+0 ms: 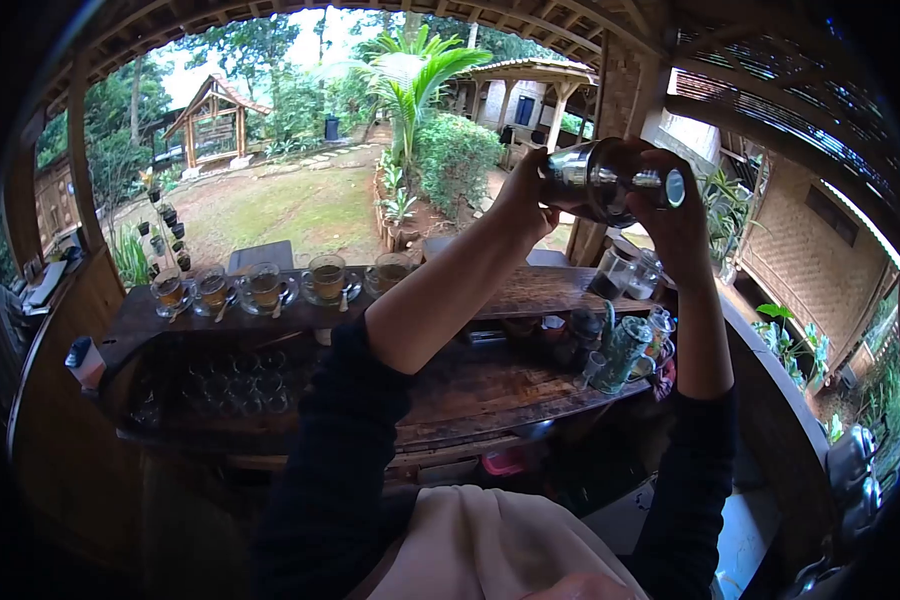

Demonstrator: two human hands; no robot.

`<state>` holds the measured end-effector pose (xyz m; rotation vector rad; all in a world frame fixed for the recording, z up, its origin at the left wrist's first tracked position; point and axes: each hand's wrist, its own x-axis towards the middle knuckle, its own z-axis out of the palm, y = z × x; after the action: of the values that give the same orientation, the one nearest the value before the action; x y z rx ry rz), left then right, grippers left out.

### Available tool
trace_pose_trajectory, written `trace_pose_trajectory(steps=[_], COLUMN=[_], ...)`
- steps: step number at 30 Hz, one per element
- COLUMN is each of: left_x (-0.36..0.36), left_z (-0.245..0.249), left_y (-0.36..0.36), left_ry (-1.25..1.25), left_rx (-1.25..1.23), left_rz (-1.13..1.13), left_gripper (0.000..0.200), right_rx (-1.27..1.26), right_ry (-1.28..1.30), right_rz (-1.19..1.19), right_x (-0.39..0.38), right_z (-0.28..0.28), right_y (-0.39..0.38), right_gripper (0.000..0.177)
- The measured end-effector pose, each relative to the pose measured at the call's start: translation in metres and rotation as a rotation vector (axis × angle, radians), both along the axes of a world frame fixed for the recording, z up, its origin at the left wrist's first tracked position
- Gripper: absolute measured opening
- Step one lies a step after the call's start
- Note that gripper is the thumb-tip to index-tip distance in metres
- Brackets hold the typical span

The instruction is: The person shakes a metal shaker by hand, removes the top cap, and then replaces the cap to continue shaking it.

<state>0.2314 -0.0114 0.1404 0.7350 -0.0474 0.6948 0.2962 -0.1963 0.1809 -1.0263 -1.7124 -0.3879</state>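
Observation:
A glass jar [595, 180] with dark contents is held up in front of me, tilted on its side. My left hand [526, 195] is closed round its left end. My right hand [678, 215] wraps round the other end, where a round, shiny end shows between the fingers. Below the jar, on the wooden counter [490, 292], stand two glass jars, one with dark contents [610, 275] and one with white contents [642, 280]. Several glass cups of brown drink [263, 286] on saucers with spoons line the counter at the left.
A green patterned teapot [625, 350] and other pots stand on the lower shelf at the right. Several upturned glasses [240, 385] are on the lower left. A cup-like container [85, 362] sits at the counter's left end. Metal pots [852, 475] are at the far right.

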Motion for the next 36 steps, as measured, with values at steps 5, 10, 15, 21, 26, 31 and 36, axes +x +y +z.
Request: trace_pose_trajectory(steps=[5, 10, 15, 21, 26, 31, 36], left_x=[-0.01, 0.06, 0.13, 0.097, 0.175, 0.181, 0.12], left_z=[0.021, 0.013, 0.01, 0.014, 0.008, -0.02, -0.024], left_y=[-0.105, -0.13, -0.136, -0.189, -0.132, -0.134, -0.184], left_ry=[-0.282, -0.517, 0.164, -0.626, -0.155, -0.219, -0.792], left_rx=[0.21, 0.337, 0.04, 0.853, 0.319, 0.319, 0.965], left_rz=[-0.49, -0.612, -0.276, -0.098, -0.471, -0.469, -0.103], left_gripper=[0.031, 0.029, 0.039, 0.034, 0.039, 0.042, 0.048], right_rx=[0.486, 0.541, 0.37, 0.931, 0.592, 0.551, 0.697], right_ry=[-0.692, -0.869, 0.03, -0.896, -0.521, -0.481, -0.842], right_rz=[-0.09, -0.374, -0.025, -0.077, -0.29, -0.454, -0.208], right_x=[-0.03, 0.047, 0.106, 0.073, 0.155, 0.147, 0.118], right_z=[-0.033, -0.039, -0.002, -0.047, -0.024, -0.027, -0.061], right_y=[-0.097, -0.131, -0.102, -0.158, -0.13, -0.149, -0.146], right_gripper=[0.032, 0.02, 0.039, 0.04, 0.041, 0.054, 0.051])
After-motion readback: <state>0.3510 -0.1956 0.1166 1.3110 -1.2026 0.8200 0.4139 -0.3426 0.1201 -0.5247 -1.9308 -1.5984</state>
